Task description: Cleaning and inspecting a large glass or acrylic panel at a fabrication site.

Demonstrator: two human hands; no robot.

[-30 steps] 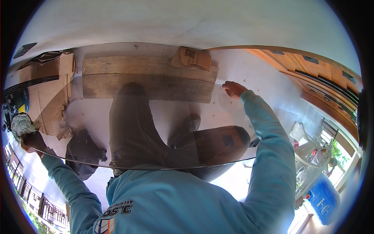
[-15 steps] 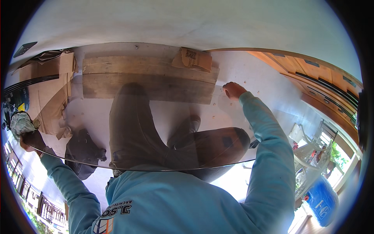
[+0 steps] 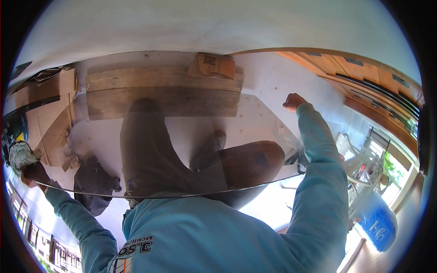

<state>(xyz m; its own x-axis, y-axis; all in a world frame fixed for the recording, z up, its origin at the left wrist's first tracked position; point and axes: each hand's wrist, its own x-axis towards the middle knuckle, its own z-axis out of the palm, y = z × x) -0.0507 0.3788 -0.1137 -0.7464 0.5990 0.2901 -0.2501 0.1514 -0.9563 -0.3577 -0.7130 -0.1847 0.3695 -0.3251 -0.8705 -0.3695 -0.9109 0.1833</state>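
Note:
A large tinted, see-through glass pane (image 3: pixel 255 125) lies across the view over my legs, its curved near edge close to my chest. At the pane's left end, my left hand (image 3: pixel 31 175) is closed around a crumpled whitish cloth (image 3: pixel 21 154); whether the fingers also grip the glass is unclear. Past the pane's far right edge, my right hand (image 3: pixel 293 102) is curled closed above the floor. What it holds, if anything, is hidden.
Wooden planks (image 3: pixel 164 100) lie ahead, with a brown cardboard piece (image 3: pixel 211 66) on top. Folded cardboard (image 3: pixel 48 120) and a dark bag (image 3: pixel 94 186) are at left. Wooden drawers (image 3: pixel 364 75), a pale chair (image 3: pixel 364 164) and a blue container (image 3: pixel 377 223) stand at right.
My right hand has moved right, outward past the pane's edge, staying closed. The floor items appear slightly farther left as the view shifts. My left hand keeps its hold on the cloth.

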